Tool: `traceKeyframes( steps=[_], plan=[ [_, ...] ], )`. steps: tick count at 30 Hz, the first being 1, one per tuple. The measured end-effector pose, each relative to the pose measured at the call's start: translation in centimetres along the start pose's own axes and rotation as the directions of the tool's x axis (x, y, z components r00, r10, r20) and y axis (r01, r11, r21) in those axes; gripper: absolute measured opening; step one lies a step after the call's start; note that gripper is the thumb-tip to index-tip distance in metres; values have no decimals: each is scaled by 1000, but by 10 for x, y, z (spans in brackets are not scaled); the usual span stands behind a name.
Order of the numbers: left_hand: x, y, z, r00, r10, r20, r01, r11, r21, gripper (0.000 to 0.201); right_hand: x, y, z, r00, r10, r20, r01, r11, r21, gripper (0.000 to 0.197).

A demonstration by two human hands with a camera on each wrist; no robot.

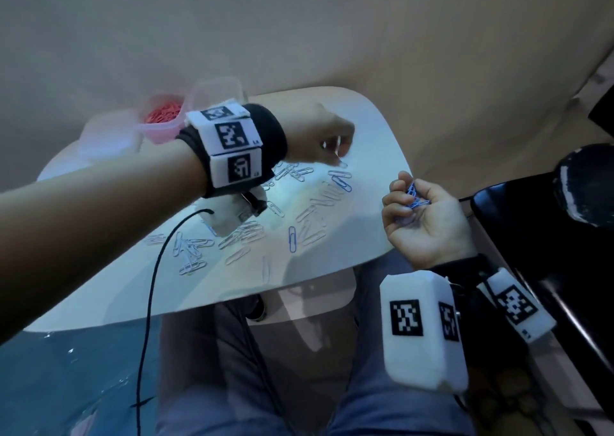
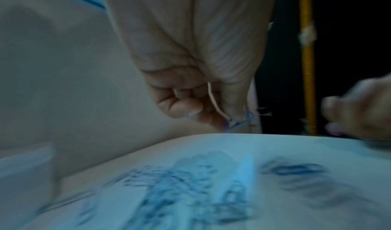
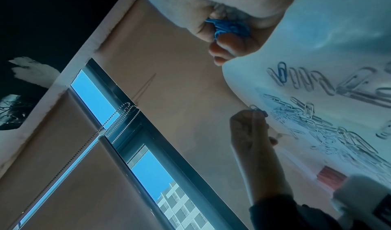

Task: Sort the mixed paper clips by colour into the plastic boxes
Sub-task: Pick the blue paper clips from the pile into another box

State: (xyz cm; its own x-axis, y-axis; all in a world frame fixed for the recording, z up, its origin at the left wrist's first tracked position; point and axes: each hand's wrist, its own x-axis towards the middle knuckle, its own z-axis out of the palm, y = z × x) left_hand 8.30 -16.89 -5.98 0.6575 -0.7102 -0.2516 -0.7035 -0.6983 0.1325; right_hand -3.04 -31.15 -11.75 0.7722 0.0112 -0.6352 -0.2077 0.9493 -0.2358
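My left hand point(image 1: 335, 148) hovers over the far right of the white table point(image 1: 372, 126), its fingers curled. In the left wrist view it point(image 2: 211, 116) pinches a white clip point(image 2: 213, 99) and a blue clip point(image 2: 239, 123). My right hand point(image 1: 403, 204) is palm up beside the table's right edge and grips a bunch of blue clips point(image 1: 414, 193) point(image 3: 228, 27). Several white and blue clips point(image 1: 309, 216) lie loose on the table. A pink box of red clips point(image 1: 162, 115) stands at the far left, between two clear boxes point(image 1: 219, 90) point(image 1: 106, 133).
A black cable point(image 1: 149, 286) hangs from my left wrist across the table's near edge. My legs point(image 1: 232, 386) are under the table. A dark object point(image 1: 531, 236) stands right of my right hand. A single blue clip point(image 1: 292, 239) lies near the front.
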Motion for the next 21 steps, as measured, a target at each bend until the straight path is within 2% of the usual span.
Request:
traceKeyframes(
  steps=[3,6,11,16,18,21],
  plan=[
    [5,16,14,995,64,75,-64,998,-1,22,-1,3,0,1000,5,-1,-5,1000,-9,28],
    [8,16,21,990,86,108,-90,995,33,19,-2,1,-1,1000,-19,10,19,1000,-18,27],
    [9,17,27,991,27,129,-40,994,99,17,-2,0,-3,1000,-25,0,25,999,-35,26],
    [16,22,25,964,-80,253,55,993,107,7,-2,6,-1,1000,-21,13,22,998,-60,26],
    [15,25,26,964,-66,257,32,990,134,8,-3,6,0,999,-27,22,29,997,-69,27],
    [12,27,31,981,-16,193,-18,984,176,10,-2,5,0,999,-41,29,43,996,-78,26]
  ],
)
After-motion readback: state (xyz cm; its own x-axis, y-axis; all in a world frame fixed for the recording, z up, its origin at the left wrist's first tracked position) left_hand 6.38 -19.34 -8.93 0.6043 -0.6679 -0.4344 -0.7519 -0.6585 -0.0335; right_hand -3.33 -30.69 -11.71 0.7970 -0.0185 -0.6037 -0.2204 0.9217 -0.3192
